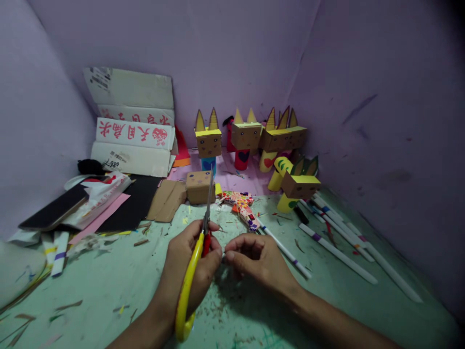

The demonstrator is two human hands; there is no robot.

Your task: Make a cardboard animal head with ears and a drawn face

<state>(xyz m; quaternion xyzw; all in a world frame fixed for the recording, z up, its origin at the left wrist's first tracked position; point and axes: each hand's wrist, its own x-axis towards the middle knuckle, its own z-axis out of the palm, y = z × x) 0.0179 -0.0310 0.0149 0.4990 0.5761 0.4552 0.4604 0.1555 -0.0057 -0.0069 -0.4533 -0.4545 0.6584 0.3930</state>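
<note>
Scissors with a yellow handle (189, 286) rest in my left hand (203, 271), their closed metal blades pointing up and away. A bit of red shows at the scissors' pivot, between the blades and my fingers. My right hand (256, 261) is closed in a pinch, thumb against forefinger, its tips almost touching my left thumb. A tiny pale thing shows between the two hands, too small to name. Just beyond the blades sits a small cardboard box (198, 191) with dots drawn on it. A colourful patterned glue gun (241, 203) lies past my right hand.
Cardboard animal figures with pointed ears (209, 143) stand along the back wall. White rolled paper sticks (337, 254) lie to the right. Folded white cardboard (134, 131) leans at the back left, above black sheets (127, 208). Paper scraps litter the green tabletop (119, 281).
</note>
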